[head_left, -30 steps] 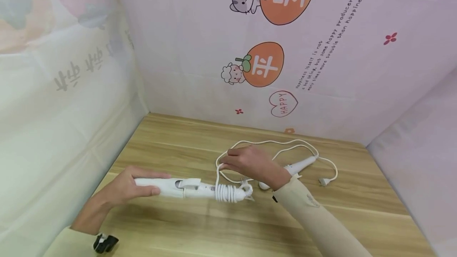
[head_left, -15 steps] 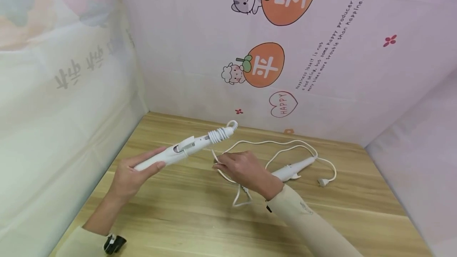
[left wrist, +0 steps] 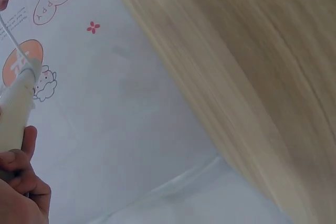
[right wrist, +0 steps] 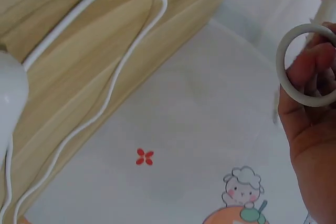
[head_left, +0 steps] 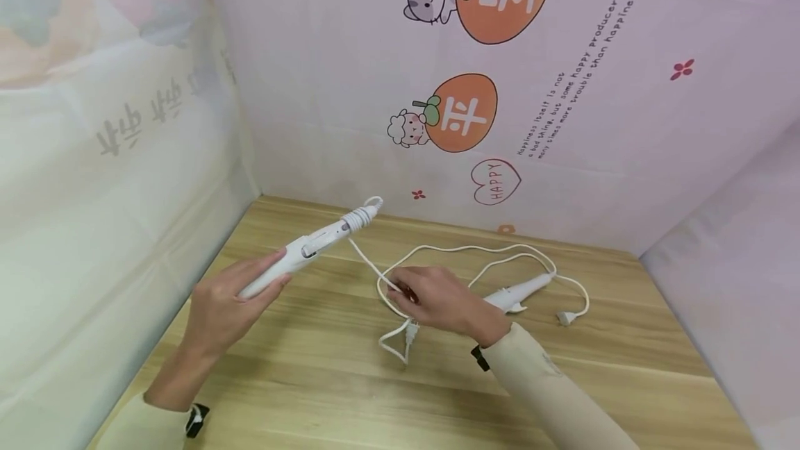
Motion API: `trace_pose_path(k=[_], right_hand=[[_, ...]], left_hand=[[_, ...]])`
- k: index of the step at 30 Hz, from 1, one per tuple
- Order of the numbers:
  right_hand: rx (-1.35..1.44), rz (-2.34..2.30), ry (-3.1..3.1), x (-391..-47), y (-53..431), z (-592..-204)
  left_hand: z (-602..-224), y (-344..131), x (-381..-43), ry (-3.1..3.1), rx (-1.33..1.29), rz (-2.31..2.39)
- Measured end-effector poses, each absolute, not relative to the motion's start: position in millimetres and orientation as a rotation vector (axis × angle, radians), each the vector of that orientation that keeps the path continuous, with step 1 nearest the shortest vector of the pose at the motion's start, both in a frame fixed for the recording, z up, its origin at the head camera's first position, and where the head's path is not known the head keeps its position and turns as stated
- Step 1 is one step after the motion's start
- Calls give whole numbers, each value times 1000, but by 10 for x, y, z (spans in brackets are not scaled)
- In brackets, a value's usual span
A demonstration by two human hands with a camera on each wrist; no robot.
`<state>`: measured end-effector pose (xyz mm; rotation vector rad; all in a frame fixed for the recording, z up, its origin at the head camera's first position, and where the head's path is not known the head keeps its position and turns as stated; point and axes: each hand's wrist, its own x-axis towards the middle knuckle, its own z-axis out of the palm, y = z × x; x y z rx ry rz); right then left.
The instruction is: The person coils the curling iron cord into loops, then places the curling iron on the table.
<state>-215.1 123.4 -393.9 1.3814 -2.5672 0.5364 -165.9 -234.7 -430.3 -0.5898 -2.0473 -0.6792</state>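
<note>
My left hand (head_left: 219, 311) grips a white curling iron (head_left: 296, 255) by its thick end, tilted up off the table. White cord (head_left: 359, 219) is wound in several turns round its narrow end. A stretch of this cord (head_left: 373, 267) runs down to my right hand (head_left: 437, 301), whose curled fingers pinch it. In the right wrist view a loop of cord (right wrist: 282, 72) hangs round the fingers. The cord's plug (head_left: 410, 333) dangles below that hand. Behind my right wrist lies a second white curling iron (head_left: 528, 289), partly hidden.
The second iron's cord (head_left: 481, 248) lies in loose loops on the wooden table (head_left: 350, 394), ending in a plug (head_left: 567, 318) at the right. Printed cloth walls (head_left: 325, 123) stand at the back and both sides.
The left hand has raised and tilted the iron, swinging its corded end up and left. The cord between iron and right hand has lengthened, and the plug now hangs below the right hand.
</note>
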Motion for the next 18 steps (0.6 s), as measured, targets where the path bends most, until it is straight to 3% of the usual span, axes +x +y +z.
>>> trace_pose_path(k=[4, 9, 18], right_hand=[[1446, 549, -2467, -2218, 1320, -3873], [1437, 249, -2191, -2321, 1392, -3864], [1437, 22, -2097, -2371, 1469, -3829]], left_hand=[[-4286, -2402, -1635, -2101, -648, -579], [-4286, -2452, -1644, -2121, -801, -532], [-4265, -2466, -1584, -2283, -1149, -866]])
